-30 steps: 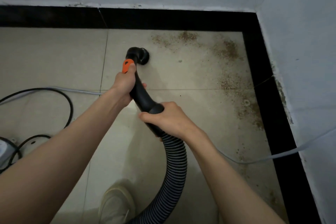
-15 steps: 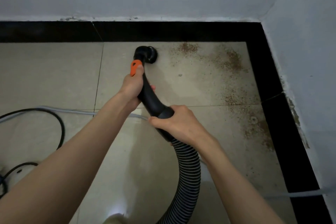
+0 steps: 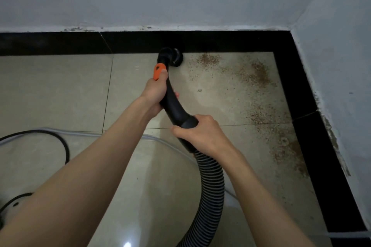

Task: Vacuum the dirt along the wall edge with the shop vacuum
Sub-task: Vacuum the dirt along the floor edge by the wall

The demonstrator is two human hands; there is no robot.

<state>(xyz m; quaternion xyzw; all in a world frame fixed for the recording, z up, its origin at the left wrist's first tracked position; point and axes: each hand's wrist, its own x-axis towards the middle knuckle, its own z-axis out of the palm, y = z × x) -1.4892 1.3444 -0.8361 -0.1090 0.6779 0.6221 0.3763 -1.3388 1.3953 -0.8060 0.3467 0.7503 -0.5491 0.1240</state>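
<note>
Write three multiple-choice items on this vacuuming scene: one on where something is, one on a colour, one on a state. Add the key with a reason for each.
1. Where is the brush nozzle?
A. Against the black border along the far wall
B. In the right-hand corner
C. Lifted to the wall

2. What colour is the switch on the wand?
A. Blue
B. Orange
C. White

3. How is the right hand placed?
A. Flat on the floor
B. Hanging free
C. Gripping the cuff where the ribbed hose joins the wand

Key: 1 A, the nozzle sits at the border's edge, left of the brown dirt. 2 B, an orange patch shows by the left hand thumb. 3 C, its fingers curl round the black cuff.
</note>
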